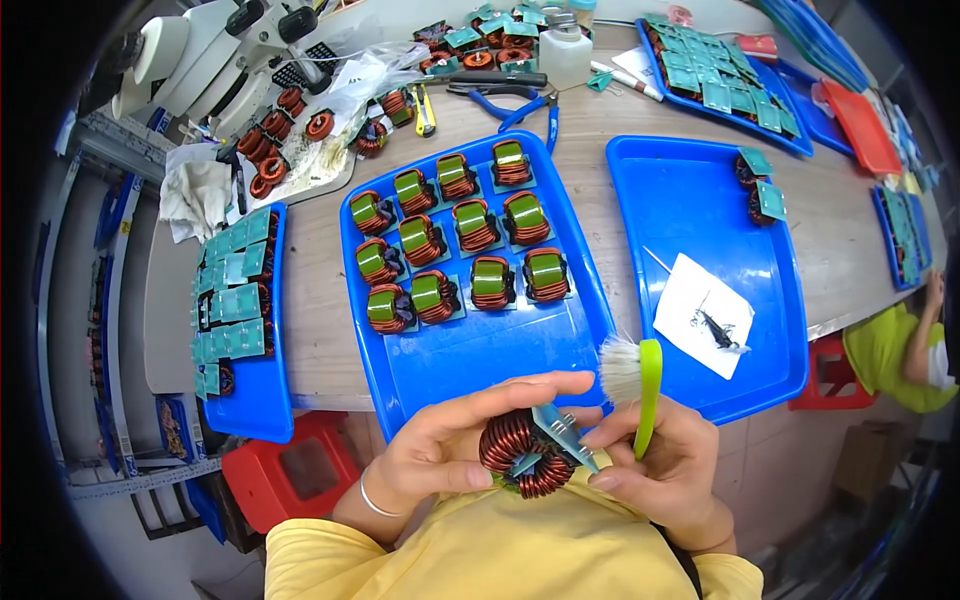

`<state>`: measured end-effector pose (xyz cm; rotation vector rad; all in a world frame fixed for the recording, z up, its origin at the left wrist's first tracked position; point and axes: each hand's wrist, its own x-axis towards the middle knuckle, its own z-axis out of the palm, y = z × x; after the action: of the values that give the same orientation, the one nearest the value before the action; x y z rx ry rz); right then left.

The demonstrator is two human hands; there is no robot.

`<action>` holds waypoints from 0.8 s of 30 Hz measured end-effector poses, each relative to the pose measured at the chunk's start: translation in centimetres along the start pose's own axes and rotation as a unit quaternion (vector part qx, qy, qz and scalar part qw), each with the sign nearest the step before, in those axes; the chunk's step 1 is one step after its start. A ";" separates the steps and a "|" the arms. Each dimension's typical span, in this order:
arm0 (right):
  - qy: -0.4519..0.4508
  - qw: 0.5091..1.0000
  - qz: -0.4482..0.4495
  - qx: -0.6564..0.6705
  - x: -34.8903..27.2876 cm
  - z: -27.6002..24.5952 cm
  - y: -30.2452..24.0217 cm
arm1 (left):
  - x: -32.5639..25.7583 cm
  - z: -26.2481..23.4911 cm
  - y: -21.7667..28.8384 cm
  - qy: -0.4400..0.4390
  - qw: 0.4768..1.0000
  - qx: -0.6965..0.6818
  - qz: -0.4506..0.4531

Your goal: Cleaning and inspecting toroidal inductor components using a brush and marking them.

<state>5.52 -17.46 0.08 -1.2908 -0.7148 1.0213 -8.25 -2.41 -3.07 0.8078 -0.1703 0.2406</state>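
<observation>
In front of my chest, my left hand [440,430] grips a copper-wound toroidal coil [505,450] with a green circuit board [563,436] on its right side. Metal pins stick out of the board. My right hand [672,462] holds a brush with a lime-green handle [649,400] and white bristles [620,370], bristles pointing up and left. The right thumb and fingertips also touch the board's edge. Just beyond, a blue tray [470,372] carries several similar coils in rows, green bands facing up.
A second blue tray [640,190] at right holds two coil boards and a white paper [684,292] with dark scraps. Another blue tray [262,402] at left bears several boards. Pliers [505,112], a yellow cutter [425,112] and a microscope [205,50] lie farther back. Red stools [290,470] stand below.
</observation>
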 end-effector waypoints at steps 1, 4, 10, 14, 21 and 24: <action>0.001 1.000 -0.002 0.001 0.0 0.0 0.1 | 0.0 -0.1 0.1 -0.006 1.000 0.010 0.002; -0.013 0.999 -0.048 0.008 0.2 -0.3 0.4 | -0.5 -0.2 0.0 0.022 0.999 0.012 -0.024; 0.001 0.999 -0.039 -0.012 1.0 -0.6 -0.3 | -0.5 1.1 -1.2 0.070 0.996 0.051 -0.002; -0.017 0.993 -0.112 -0.015 1.8 -0.7 -0.3 | 0.0 1.7 -1.5 0.082 0.987 0.132 0.047; -0.012 0.982 -0.175 -0.069 1.7 -0.9 -1.1 | 0.5 2.3 -1.5 0.075 0.971 0.201 0.102; -0.015 0.985 -0.158 -0.068 1.5 -1.0 -1.4 | 0.6 2.4 -1.3 0.073 0.965 0.223 0.113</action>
<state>7.27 -16.50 1.12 -1.2315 -0.9911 0.7454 -7.42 -4.98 -2.18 1.2156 -0.0687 0.5658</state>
